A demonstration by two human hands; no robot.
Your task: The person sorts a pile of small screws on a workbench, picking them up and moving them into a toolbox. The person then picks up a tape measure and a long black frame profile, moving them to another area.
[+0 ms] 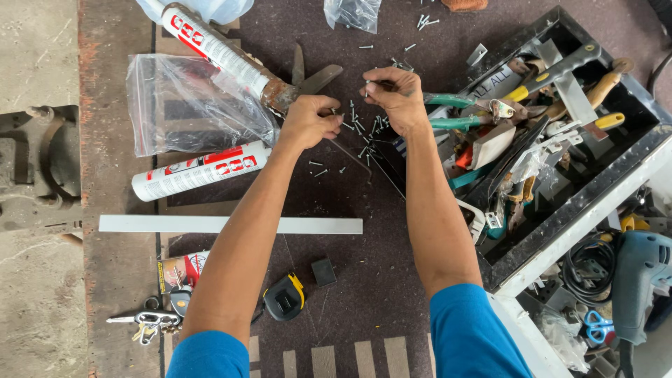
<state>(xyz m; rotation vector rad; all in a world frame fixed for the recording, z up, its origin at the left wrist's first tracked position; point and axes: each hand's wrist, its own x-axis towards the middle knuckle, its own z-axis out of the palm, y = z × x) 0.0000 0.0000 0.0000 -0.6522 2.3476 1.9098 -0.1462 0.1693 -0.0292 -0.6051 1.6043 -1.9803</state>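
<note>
Several small screws [364,129] lie scattered on the dark mat between my two hands. My left hand [308,120] is curled, its fingertips pinching at a screw at the left edge of the pile. My right hand [395,94] is closed, pinching a screw between thumb and fingers above the pile. Both arms reach forward in blue sleeves. What lies inside each palm is hidden.
A black toolbox [581,203] of pliers and screwdrivers stands right. Two sealant tubes [199,171], a clear plastic bag [189,101], snips [308,77], a white strip [231,225], a tape measure [285,297] and keys [150,322] lie left. A blue drill [640,273] sits low right.
</note>
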